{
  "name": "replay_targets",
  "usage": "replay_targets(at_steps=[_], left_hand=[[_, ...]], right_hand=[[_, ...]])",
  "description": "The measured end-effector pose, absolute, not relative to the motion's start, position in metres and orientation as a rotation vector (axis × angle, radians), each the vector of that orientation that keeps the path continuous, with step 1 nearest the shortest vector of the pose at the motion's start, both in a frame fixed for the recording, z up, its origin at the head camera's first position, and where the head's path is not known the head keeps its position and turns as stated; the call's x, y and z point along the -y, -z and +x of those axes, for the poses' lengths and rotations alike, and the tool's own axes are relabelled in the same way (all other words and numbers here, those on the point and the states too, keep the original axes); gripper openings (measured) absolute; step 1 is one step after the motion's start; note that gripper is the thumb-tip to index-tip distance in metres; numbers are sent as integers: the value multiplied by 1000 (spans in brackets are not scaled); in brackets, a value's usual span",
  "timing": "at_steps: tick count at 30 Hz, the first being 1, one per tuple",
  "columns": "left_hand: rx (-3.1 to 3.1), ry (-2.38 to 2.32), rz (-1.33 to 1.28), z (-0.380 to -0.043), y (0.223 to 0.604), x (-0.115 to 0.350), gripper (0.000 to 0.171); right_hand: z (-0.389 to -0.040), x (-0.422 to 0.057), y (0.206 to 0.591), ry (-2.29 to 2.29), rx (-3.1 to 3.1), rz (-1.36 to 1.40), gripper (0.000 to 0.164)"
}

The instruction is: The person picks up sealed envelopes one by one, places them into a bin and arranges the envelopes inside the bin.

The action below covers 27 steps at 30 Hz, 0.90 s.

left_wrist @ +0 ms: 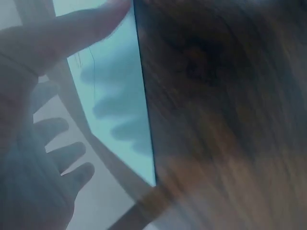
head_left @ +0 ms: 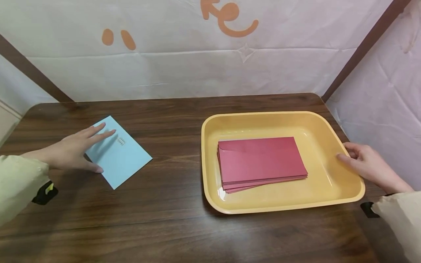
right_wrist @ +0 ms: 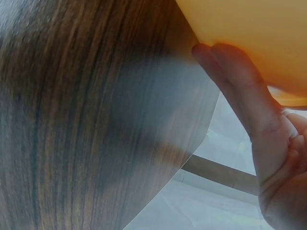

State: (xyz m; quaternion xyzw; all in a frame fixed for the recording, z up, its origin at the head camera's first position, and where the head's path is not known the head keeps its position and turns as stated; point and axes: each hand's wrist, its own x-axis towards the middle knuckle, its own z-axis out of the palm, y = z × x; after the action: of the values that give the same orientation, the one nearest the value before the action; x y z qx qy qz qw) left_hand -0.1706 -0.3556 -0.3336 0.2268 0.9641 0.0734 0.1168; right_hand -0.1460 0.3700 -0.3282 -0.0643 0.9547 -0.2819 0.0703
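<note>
On the left of the table lies a light blue card [head_left: 126,157] with small gold lettering, turned at a slant. My left hand [head_left: 74,149] hovers over its left part, fingers spread, thumb at its near-left edge. The left wrist view shows the fingers' shadow on the card [left_wrist: 124,105]. To the right stands a yellow tray [head_left: 323,157] holding a stack of dark red envelopes [head_left: 263,159]. My right hand [head_left: 371,166] grips the tray's right rim, thumb inside and fingers outside. In the right wrist view, fingers [right_wrist: 240,76] lie against the tray's outer wall [right_wrist: 259,28].
The dark wood table [head_left: 164,226] carries the tray and card. Behind it hangs a white cloth [head_left: 177,69] with orange prints, and another pale cloth [head_left: 388,80] stands along the right side. Brown posts [head_left: 365,47] rise at the back corners.
</note>
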Motion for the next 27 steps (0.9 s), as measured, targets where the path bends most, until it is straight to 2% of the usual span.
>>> replay_targets(at_steps=[12, 19, 27], left_hand=[[-2652, -464, 566, -169, 339, 350, 101], [-2766, -181, 491, -159, 341, 322, 105], [-2840, -166, 373, -145, 347, 288, 109]], right_hand=[[-146, -369, 327, 854, -2860, -180, 29], [-145, -369, 326, 834, -2876, -170, 30], [-144, -370, 326, 843, -2870, -160, 33]])
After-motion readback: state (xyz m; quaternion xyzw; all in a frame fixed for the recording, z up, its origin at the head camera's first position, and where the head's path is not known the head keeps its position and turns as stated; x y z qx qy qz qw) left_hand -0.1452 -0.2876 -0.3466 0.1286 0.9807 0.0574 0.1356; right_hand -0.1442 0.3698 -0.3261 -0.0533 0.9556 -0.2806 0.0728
